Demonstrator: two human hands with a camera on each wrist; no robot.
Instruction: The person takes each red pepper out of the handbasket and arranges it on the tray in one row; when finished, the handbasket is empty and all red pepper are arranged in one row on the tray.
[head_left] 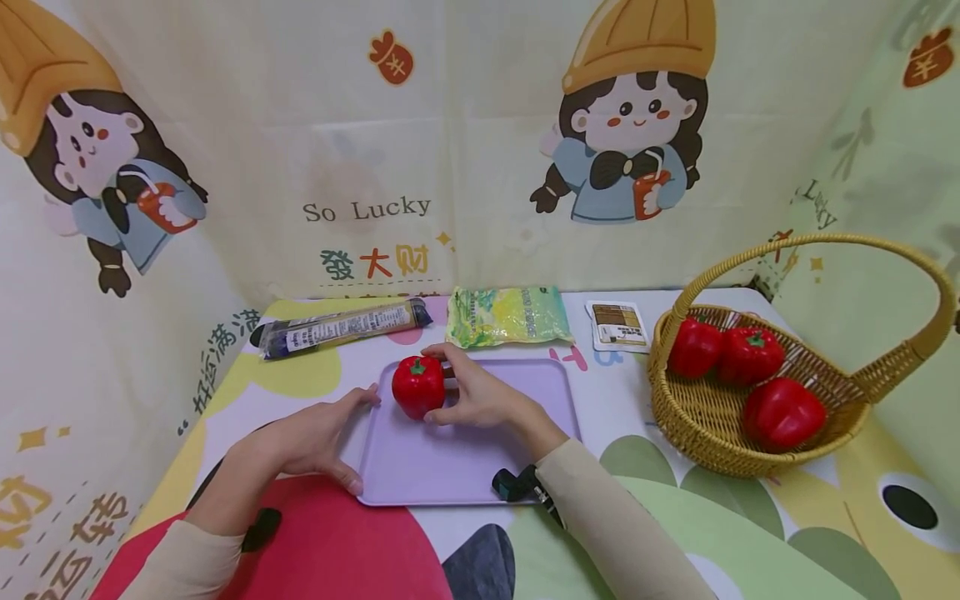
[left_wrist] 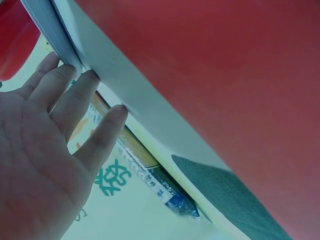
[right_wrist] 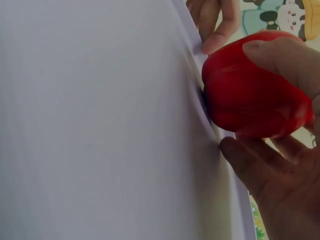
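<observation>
A red bell pepper with a green stem is at the upper left of a light purple tray. My right hand grips it from the right, thumb on the near side and fingers on the far side. In the right wrist view the pepper sits between thumb and fingers, low against the tray. At the tray's left edge is my left hand, thumb and fingers spread apart, fingertips at the rim. The left wrist view shows the left hand with its fingers fairly straight and nothing held.
On the right stands a wicker basket with a tall handle, holding three red bell peppers. Behind the tray lie a long wrapped package, a green-yellow packet and a small brown-white sachet. A printed cloth hangs behind.
</observation>
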